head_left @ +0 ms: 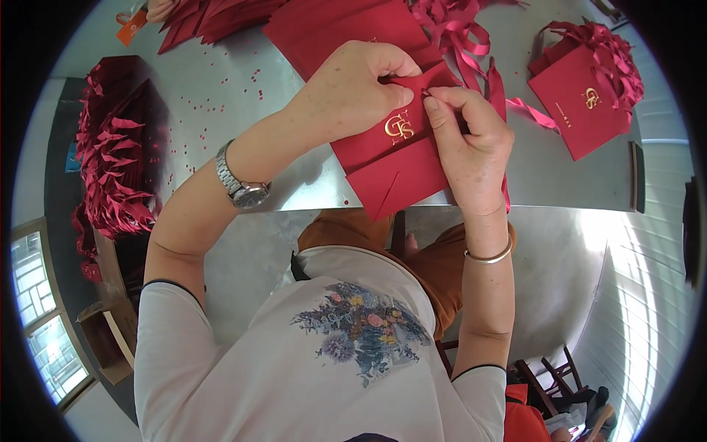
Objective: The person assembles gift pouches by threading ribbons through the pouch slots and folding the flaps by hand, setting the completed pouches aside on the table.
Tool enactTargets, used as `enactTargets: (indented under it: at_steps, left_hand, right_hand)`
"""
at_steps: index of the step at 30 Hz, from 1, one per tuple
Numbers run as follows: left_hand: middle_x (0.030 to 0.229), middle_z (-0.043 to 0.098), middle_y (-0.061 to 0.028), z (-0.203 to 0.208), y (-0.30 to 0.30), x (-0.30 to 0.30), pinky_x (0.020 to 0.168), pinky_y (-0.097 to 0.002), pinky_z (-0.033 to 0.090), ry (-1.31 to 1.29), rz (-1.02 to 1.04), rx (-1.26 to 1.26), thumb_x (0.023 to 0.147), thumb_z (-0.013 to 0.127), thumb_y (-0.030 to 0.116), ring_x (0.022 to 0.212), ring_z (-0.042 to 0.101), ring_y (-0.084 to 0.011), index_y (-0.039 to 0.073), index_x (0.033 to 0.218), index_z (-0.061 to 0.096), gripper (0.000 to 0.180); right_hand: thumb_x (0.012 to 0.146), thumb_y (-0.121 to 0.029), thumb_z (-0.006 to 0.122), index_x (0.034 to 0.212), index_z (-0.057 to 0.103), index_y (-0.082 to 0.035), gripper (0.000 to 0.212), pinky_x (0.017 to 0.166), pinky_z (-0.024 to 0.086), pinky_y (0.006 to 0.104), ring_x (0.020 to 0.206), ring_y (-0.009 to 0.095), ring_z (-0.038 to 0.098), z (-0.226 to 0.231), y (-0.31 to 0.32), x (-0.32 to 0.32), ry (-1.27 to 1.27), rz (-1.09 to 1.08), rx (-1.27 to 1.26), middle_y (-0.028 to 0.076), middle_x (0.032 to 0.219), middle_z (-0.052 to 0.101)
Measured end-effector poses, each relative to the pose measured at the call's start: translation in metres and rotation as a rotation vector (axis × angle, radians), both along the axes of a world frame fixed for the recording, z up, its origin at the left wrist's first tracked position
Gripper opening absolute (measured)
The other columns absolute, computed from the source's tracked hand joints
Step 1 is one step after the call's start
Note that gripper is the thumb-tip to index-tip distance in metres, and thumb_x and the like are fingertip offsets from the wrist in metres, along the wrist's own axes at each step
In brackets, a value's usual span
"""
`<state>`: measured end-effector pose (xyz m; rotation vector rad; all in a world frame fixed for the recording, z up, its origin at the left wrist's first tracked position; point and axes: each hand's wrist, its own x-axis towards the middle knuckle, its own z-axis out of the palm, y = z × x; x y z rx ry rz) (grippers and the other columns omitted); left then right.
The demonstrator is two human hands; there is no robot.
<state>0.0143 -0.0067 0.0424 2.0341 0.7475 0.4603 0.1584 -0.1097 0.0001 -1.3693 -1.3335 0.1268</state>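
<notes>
A flat red paper gift bag [375,147] with gold lettering lies at the table's near edge, under both my hands. My left hand [368,88], with a metal watch on its wrist, is closed on the bag's upper edge, thumb and bent forefinger pinched together. Close beside it, my right hand [475,140] pinches a small dark bit at the same edge, which looks like a ribbon end; the fingers partly cover it. A dark red ribbon [496,88] hangs down past the right hand. More flat red bags [353,29] lie fanned out beyond and beneath.
Loose pinkish-red ribbons [456,33] lie at the far side. Ribboned bags [582,96] are piled at right; a tall row of them [114,147] stands at left. Small red paper dots are scattered on the grey table [213,81]. Another person's hand [160,9] shows far left.
</notes>
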Motion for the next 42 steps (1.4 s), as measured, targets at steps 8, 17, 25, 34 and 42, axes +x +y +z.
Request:
enactTargets:
  at_steps: [8, 17, 25, 34, 42]
  left_hand:
    - [0.092, 0.069, -0.0129, 0.011, -0.022, 0.002, 0.077, -0.0315, 0.051, 0.032, 0.008, 0.300, 0.080, 0.062, 0.001, 0.085, 0.067, -0.0224, -0.002, 0.102, 0.066, 0.023]
    - [0.076, 0.065, -0.0174, 0.010, -0.022, 0.004, 0.065, -0.0456, 0.051, 0.012, 0.029, 0.781, 0.074, 0.057, 0.003, 0.073, 0.063, -0.0368, 0.001, 0.081, 0.063, 0.010]
    - [0.089, 0.070, -0.0130, 0.025, -0.013, -0.010, 0.076, -0.0324, 0.052, -0.006, -0.068, 0.384, 0.086, 0.059, 0.008, 0.083, 0.068, -0.0232, 0.001, 0.101, 0.068, 0.019]
    - [0.086, 0.071, -0.0104, 0.026, 0.026, -0.004, 0.075, -0.0290, 0.050, 0.089, -0.375, 0.023, 0.087, 0.058, 0.016, 0.079, 0.066, -0.0170, -0.001, 0.100, 0.070, 0.024]
    - [0.080, 0.069, -0.0098, 0.040, 0.025, 0.000, 0.067, -0.0297, 0.049, 0.217, -0.407, 0.054, 0.085, 0.063, 0.009, 0.070, 0.063, -0.0167, -0.003, 0.093, 0.066, 0.014]
  right_hand:
    - [0.079, -0.006, 0.064, 0.072, 0.059, -0.005, 0.008, 0.057, 0.050, 0.0390, 0.062, 0.029, 0.063, 0.036, -0.004, -0.007, -0.506, -0.146, -0.192, 0.012, 0.065, 0.062]
    - [0.082, -0.009, 0.061, 0.096, 0.063, -0.005, 0.015, 0.061, 0.051, 0.0406, 0.068, 0.032, 0.065, 0.059, 0.003, -0.013, -0.361, -0.115, -0.375, 0.013, 0.073, 0.067]
    - [0.080, -0.008, 0.068, 0.095, 0.063, -0.004, 0.016, 0.061, 0.051, 0.0396, 0.068, 0.033, 0.065, 0.044, -0.002, -0.008, -0.178, 0.054, -0.276, 0.014, 0.077, 0.067]
    - [0.077, -0.004, 0.073, 0.088, 0.060, -0.004, 0.017, 0.062, 0.051, 0.0370, 0.072, 0.028, 0.064, 0.021, -0.007, -0.010, -0.112, 0.016, -0.140, 0.010, 0.078, 0.065]
    - [0.077, -0.004, 0.074, 0.089, 0.060, -0.004, 0.018, 0.063, 0.051, 0.0361, 0.072, 0.027, 0.064, 0.024, -0.011, -0.011, -0.071, 0.052, -0.138, 0.010, 0.078, 0.065]
